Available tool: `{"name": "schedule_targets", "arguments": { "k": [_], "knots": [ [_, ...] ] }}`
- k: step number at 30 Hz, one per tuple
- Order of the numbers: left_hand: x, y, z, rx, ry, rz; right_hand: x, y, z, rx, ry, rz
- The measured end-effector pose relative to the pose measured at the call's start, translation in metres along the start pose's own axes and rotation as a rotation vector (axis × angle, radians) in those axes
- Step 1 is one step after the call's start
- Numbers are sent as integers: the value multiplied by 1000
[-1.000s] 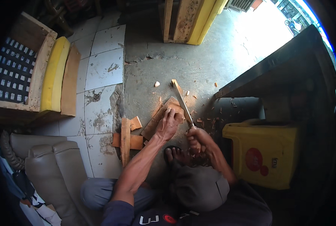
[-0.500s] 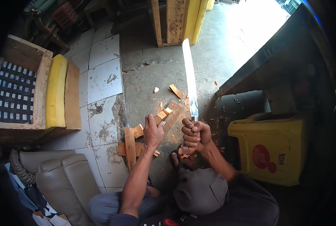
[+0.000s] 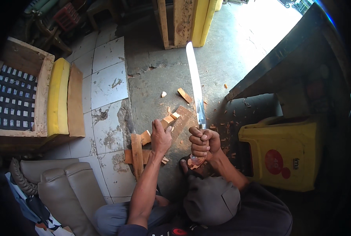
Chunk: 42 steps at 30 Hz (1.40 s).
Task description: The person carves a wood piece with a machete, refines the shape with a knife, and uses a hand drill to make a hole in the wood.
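My right hand [image 3: 202, 142] is closed around the handle of a machete [image 3: 196, 82], whose long bright blade points away from me and leans a little left. The handle's carved wooden end shows below my fist. To its left, my left hand [image 3: 161, 137] is closed on a short block of wood [image 3: 168, 120], with a pale cut face at its far end. Beneath and beyond the block, a flat wooden board [image 3: 182, 122] lies on the floor. The blade is apart from the block, off to its right. My left palm hides the block's near end.
Several wood offcuts [image 3: 136, 155] lie left of my left forearm, and a loose wood piece [image 3: 185, 95] lies farther off. Chips dot the concrete floor [image 3: 152, 88]. A yellow plastic container [image 3: 289, 157] stands right, grey cushions [image 3: 63, 188] near left, a wooden frame [image 3: 42, 114] with yellow foam far left.
The machete has tilted slightly left, its tip shifting left and a little nearer. My right hand has shifted slightly with it. My left hand and the block stay nearly in place.
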State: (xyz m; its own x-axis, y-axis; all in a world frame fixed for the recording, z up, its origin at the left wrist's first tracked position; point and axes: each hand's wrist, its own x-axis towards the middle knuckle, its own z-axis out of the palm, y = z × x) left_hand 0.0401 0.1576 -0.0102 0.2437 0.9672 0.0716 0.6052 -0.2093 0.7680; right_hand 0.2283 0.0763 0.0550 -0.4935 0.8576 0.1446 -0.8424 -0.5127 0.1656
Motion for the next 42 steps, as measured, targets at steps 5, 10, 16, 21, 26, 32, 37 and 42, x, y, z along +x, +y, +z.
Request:
{"name": "schedule_targets", "arguments": {
  "k": [5,10,16,21,26,32,37,42],
  "knots": [
    [-1,-3,1,21,7,3,1,1,-1,11,-2,9],
    [-3,-5,2,-19,11,-1,2,3,0,54,-9,3],
    [-3,-5,2,14,21,5,9,1,9,-816,764,-115],
    [-4,-3,0,-7,6,-18,13,-8,15,-1513,951,-15],
    [-4,-5,0,1,4,-7,12,-14,21,-2333,1290,285],
    [0,-4,3,7,5,19,30,-41,33,-2940,1107,570],
    [3,1,5,28,1,22,62,-36,43,-3541,647,1283],
    [3,4,8,34,-2,30,91,-4,52,-3814,12,2015]
  ]
}}
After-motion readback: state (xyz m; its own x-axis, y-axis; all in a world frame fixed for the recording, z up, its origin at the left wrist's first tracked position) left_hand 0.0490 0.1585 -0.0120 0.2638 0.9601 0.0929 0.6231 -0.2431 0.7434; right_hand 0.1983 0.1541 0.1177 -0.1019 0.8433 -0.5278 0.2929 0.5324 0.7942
